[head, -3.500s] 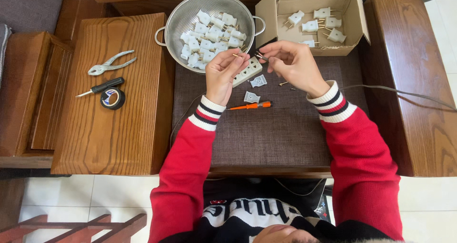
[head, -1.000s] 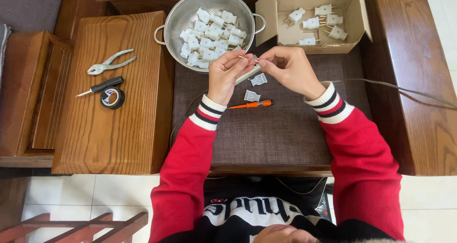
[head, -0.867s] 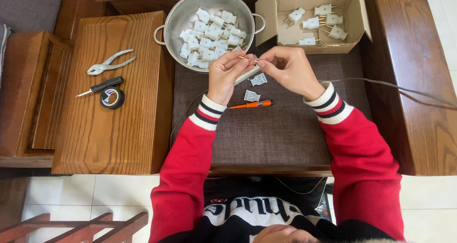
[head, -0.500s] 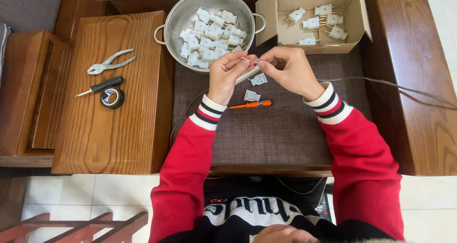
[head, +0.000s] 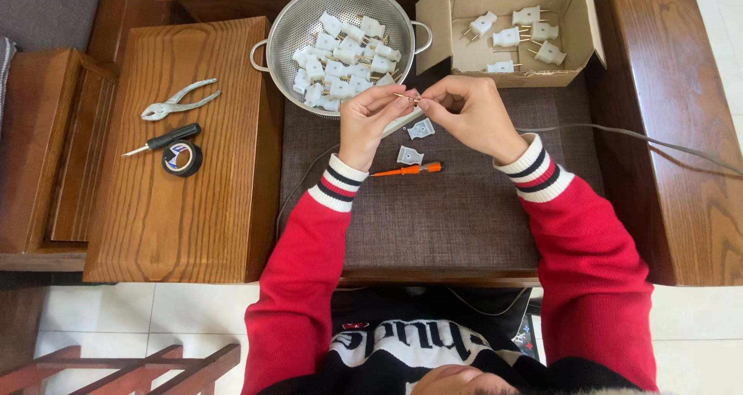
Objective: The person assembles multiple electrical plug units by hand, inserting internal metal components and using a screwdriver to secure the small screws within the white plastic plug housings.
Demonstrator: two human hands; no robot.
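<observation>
My left hand and my right hand meet over the brown mat, fingertips pinched together on a thin copper-coloured wire end. A grey cable runs from my hands off to the right. Just below my fingers lie two small white plug pieces and an orange screwdriver. A white strip-shaped part shows under my left hand.
A metal colander full of white plugs stands at the back. A cardboard box to its right holds several plugs with prongs. Pliers, a black screwdriver and a tape roll lie on the left wooden surface.
My hands have stayed close together over the mat, shifting only slightly as the fingers work the wire end. Nothing else has moved.
</observation>
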